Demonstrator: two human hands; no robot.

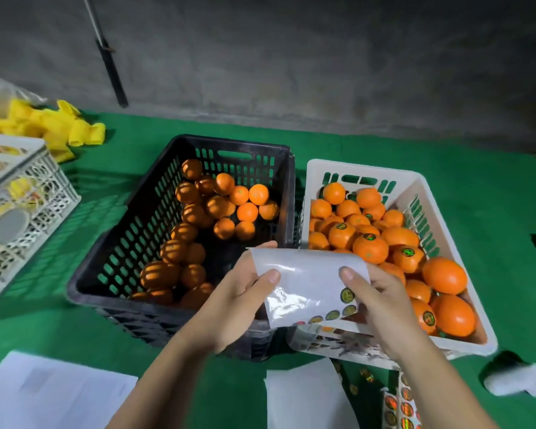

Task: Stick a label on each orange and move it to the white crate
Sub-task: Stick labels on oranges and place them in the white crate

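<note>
Head view looks down on a surface (pixel 477 193) covered in green felt-like cloth, where two slotted plastic crates stand side by side, almost touching. On the left, the black crate (pixel 130 230) has perforated walls and holds unlabelled oranges (pixel 217 209), round and smooth-skinned, heaped along its left wall and far end. On the right, the white crate (pixel 415 193) of the same slotted make is nearly full of labelled oranges (pixel 370 247), several showing a small round dark sticker on top. Both hands meet above the near ends of the two crates, holding a glossy, curling label sheet (pixel 300 283) between them. The left hand (pixel 235 301) grips the sheet's left edge, thumb on top and fingers curled beneath. The right hand (pixel 381 305) pinches the sheet's right side, thumb pressed on its face just above a row of round labels (pixel 347 295) near the sheet's lower edge. Near the front edge of the surface lie flat white paper sheets (pixel 53 394), and beside the right forearm a strip of shiny round stickers (pixel 399 404). A crumpled white wad (pixel 514 379) sits towards the right edge. At the left edge stands a white lattice basket (pixel 31 205), with crinkled yellow material (pixel 59 128) piled behind it.
</note>
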